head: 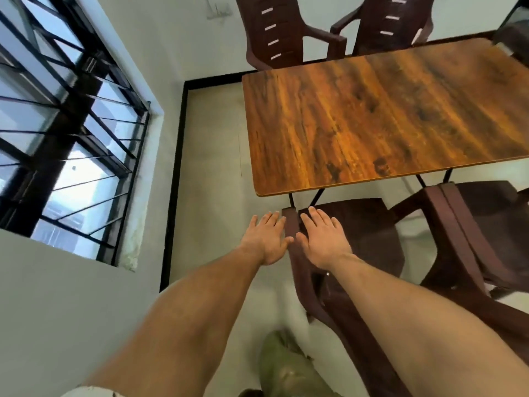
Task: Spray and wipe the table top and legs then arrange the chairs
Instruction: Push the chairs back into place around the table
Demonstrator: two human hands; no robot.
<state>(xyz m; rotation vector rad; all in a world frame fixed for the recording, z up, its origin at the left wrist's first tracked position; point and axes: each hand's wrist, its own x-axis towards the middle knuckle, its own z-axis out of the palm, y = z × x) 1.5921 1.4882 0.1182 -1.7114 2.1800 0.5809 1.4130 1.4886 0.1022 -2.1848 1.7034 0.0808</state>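
Left hand [264,239] and right hand [323,240] spread flat, fingers [317,217] straight, gripping nothing, either side of the armrest [290,224] of the chair [360,224], just short of the surface [372,118] near edge. Probably set to push in. Risk: armrest knocking that edge or the legs [318,196] beneath, jarring the surface; fingers pinched between armrest and edge if shoved fast

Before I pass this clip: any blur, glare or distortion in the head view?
Head view: the wide-angle lens bends the black-barred window and wall lines; daylight from it puts a soft sheen on the orange-brown wood-grain table top; left hand and right hand look fairly sharp; the olive-green shape at the bottom edge is smeared.
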